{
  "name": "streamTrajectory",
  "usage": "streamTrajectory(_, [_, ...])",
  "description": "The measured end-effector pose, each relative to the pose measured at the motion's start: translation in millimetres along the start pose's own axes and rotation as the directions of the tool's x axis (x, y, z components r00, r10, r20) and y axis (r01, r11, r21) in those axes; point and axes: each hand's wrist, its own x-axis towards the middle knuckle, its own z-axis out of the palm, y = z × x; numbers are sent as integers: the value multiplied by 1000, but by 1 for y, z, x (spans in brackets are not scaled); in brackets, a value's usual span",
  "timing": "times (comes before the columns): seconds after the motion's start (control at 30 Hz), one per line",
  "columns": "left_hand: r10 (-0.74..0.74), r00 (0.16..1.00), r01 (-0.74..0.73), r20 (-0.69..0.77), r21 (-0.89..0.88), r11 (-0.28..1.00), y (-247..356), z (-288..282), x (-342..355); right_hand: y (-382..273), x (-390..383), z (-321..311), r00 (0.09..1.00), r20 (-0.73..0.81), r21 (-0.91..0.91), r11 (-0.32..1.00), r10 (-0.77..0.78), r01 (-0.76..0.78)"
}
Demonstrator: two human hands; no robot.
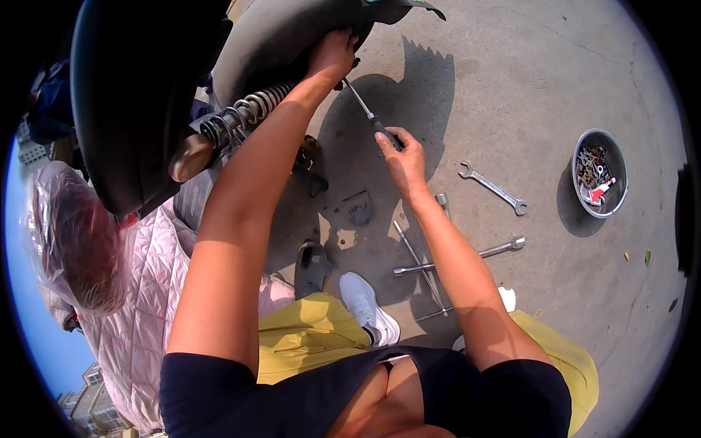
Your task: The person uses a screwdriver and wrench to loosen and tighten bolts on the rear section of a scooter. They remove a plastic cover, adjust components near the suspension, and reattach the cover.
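Note:
My right hand [405, 157] grips a screwdriver [359, 98] by its dark handle. Its long metal shaft slants up and left, and its tip meets the underside of the vehicle near a small dark fitting. Up by the grey, curved mudguard [252, 44], my left hand [334, 55] is closed with its fingers curled inward; what they hold is hidden. My left forearm passes close to a shock absorber with a coil spring [255, 107], next to a large black body panel [120, 109].
On the concrete lie an open-ended wrench [493, 188], a socket wrench [500, 248] and thin metal rods [410, 241]. A metal bowl [626, 186] at the right holds small hardware and a red-white tube. Left, a pink quilted cover [146, 306] hangs beside a plastic-wrapped bundle [73, 237].

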Motion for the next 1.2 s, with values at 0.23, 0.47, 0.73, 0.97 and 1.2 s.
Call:
streamTrajectory(0.23, [0,982,54,187,-284,957,-25,-10,8,-5,-8,-2,1000,-21,14,1000,-3,3])
streamTrajectory(0.47, [-199,944,322,264,-599,733,-32,-9,8,-8,-10,-1,992,-71,2,994,-107,107])
streamTrajectory(0.73, [-132,959,269,250,-664,698,-25,-19,4,4,-11,14,941,-199,-45,962,-273,270])
streamTrajectory(0.97, [-64,988,131,138,-560,818,-17,-18,3,6,-12,16,890,-209,-301,892,-406,336])
streamTrajectory(1.2, [-80,988,136,129,-514,847,-20,-13,7,4,-13,17,874,-189,-436,836,-448,334])
